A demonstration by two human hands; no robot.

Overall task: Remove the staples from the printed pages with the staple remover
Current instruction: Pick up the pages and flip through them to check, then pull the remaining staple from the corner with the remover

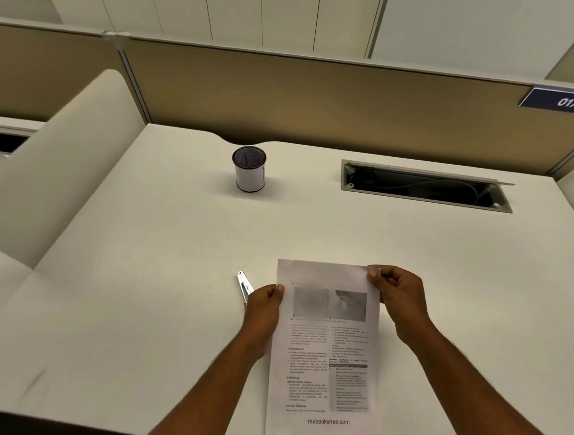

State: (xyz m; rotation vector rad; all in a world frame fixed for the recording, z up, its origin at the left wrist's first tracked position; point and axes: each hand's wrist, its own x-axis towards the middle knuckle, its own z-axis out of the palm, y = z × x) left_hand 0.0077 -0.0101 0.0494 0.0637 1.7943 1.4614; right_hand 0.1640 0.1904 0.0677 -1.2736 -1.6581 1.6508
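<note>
Head view: our left hand (263,308) and right hand (400,294) pinch the printed pages (323,351), footer "mebooksfree.com". The staple remover (245,285) lies just left of them near the desk's (147,297) front edge; the partition tag (566,101) reads "017".

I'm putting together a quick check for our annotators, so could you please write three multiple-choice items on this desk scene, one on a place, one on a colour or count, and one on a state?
1. Where does the slim metal staple remover lie?
A. On the desk just left of the printed pages
B. Inside the pen cup
C. In the cable slot

2. How many greyscale pictures sit at the top of the white printed pages?
A. None
B. Two
C. Five

3. What are the hands doing?
A. Both resting flat on the desk
B. One holds the pen cup
C. Each pinches an upper edge of the pages

Answers: 1 A, the tool rests on the white desk beside the left hand. 2 B, two images show side by side. 3 C, the left hand and right hand grip opposite edges, thumbs on top.
</note>
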